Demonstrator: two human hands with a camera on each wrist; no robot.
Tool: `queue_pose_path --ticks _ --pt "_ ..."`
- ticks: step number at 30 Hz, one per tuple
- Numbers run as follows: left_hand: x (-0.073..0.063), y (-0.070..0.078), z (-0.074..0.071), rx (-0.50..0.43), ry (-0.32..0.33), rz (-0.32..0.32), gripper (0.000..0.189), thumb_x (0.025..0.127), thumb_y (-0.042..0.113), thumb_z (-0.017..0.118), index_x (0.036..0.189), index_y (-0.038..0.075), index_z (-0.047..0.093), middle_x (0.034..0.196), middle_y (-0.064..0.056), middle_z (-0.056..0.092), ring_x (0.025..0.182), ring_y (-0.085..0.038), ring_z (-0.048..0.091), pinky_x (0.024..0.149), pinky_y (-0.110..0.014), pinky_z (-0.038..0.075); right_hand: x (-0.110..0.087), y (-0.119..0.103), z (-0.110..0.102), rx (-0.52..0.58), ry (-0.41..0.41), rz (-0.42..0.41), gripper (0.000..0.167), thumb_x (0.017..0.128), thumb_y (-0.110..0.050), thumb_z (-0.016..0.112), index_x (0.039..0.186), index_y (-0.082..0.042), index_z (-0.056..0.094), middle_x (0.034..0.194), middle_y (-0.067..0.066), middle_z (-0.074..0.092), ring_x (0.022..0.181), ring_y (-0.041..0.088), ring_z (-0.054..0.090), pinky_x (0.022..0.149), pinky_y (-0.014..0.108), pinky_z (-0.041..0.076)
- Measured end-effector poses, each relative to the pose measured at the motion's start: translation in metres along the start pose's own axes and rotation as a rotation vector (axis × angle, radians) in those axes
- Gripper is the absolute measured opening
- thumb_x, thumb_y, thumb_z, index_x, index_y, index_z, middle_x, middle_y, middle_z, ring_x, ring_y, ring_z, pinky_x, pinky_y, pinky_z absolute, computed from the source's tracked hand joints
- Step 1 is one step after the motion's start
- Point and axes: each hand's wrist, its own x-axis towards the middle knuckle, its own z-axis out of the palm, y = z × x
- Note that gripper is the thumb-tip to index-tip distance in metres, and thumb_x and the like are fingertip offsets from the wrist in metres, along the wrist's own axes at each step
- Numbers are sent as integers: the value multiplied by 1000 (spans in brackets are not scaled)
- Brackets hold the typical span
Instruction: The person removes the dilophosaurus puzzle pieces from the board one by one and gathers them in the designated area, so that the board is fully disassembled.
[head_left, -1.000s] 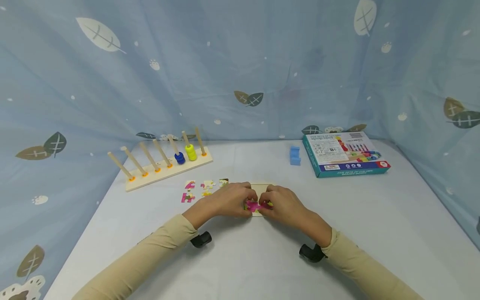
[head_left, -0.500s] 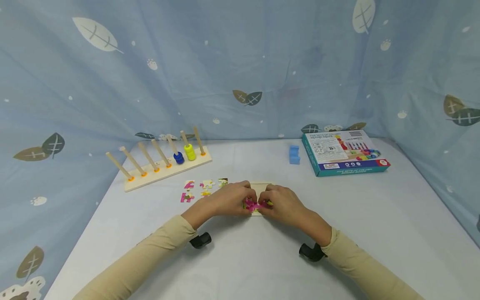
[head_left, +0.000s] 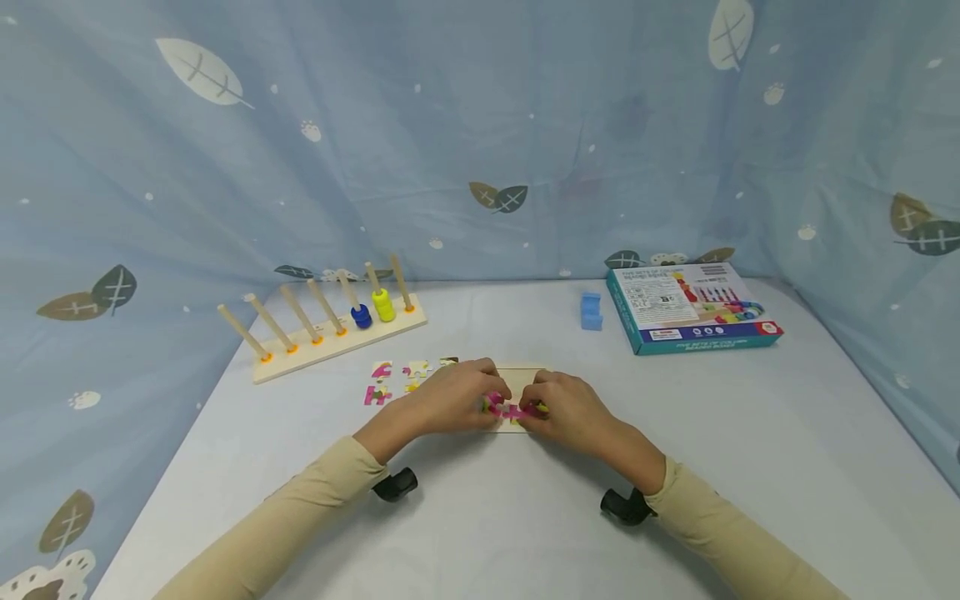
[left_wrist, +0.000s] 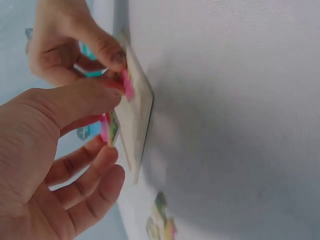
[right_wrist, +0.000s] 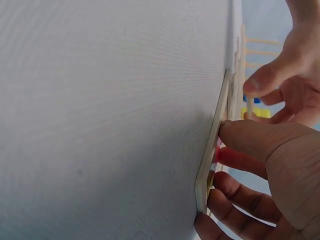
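A thin wooden puzzle board lies between the two hands. My left hand pinches a pink and green puzzle piece between thumb and fingers, tilted and raised over the board's left part. In the right wrist view that piece shows edge-on, in the left hand. My right hand grips a pink puzzle piece down at the board's surface, its thumb near the board and its other fingers along the far side. The fingers partly cover both pieces.
Several loose puzzle pieces lie left of the board. Behind them stands a wooden peg rack with blue rings and yellow rings. Farther right are a blue block and a boxed toy set.
The left hand has shifted slightly left and lifted its puzzle piece, tilting it away from the piece under the right hand. The right hand stays almost where it was.
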Motion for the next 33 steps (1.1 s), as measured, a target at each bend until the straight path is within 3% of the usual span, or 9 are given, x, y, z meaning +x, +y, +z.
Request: queue_pose_path --ticks 9,19,26,33 --pt "-26 -16 -18 0 83 -68 27 83 18 78 110 16 77 110 3 61 95 -15 59 78 -33 50 2 -5 -3 2 -58 51 17 80 -28 86 87 -16 77 78 -5 57 67 9 47 61 26 43" --pt "-63 -38 -26 34 171 -82 28 82 17 77 110 17 77 112 2 62 100 -18 60 79 -37 51 1 -3 0 2 -48 55 16 79 -27 86 86 -17 76 76 -7 55 67 8 47 61 26 42" --pt "-90 -50 -33 32 182 -151 30 82 16 77 112 15 76 110 1 61 93 -17 60 77 -36 49 1 -1 -2 22 -69 68 15 79 -26 86 87 -17 76 78 -8 56 69 8 48 63 27 42" --pt "-109 -52 -37 13 167 -237 31 81 14 76 111 13 76 109 2 62 93 -19 61 78 -38 51 2 0 -2 26 -70 68 15 79 -28 86 87 -18 76 78 -9 56 69 8 48 62 27 42"
